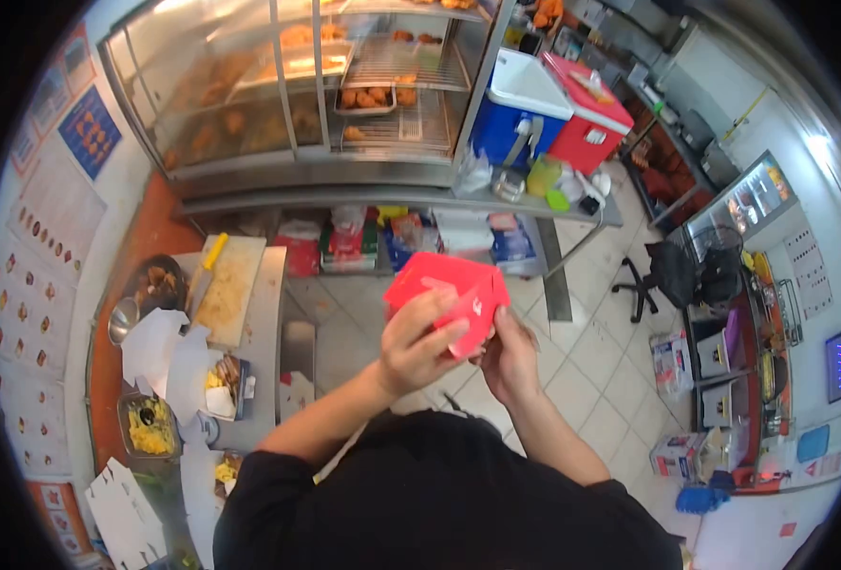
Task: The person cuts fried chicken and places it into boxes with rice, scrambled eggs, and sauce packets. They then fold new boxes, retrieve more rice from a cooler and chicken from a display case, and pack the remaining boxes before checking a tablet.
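Observation:
Both my hands are on a red cardboard food box, held up in front of my chest over the tiled floor. Its flaps stand partly folded out, and a small white print shows on one side. My left hand lies across the near left side of the box, fingers bent over the cardboard. On the right, my right hand pinches the lower corner, its thumb up along the edge and its other fingers mostly hidden behind.
A glass warming cabinet with fried food stands ahead over a steel counter. Blue and red coolers sit on its right. At left are a cutting board, a yellow-handled knife and a tub of yellow food.

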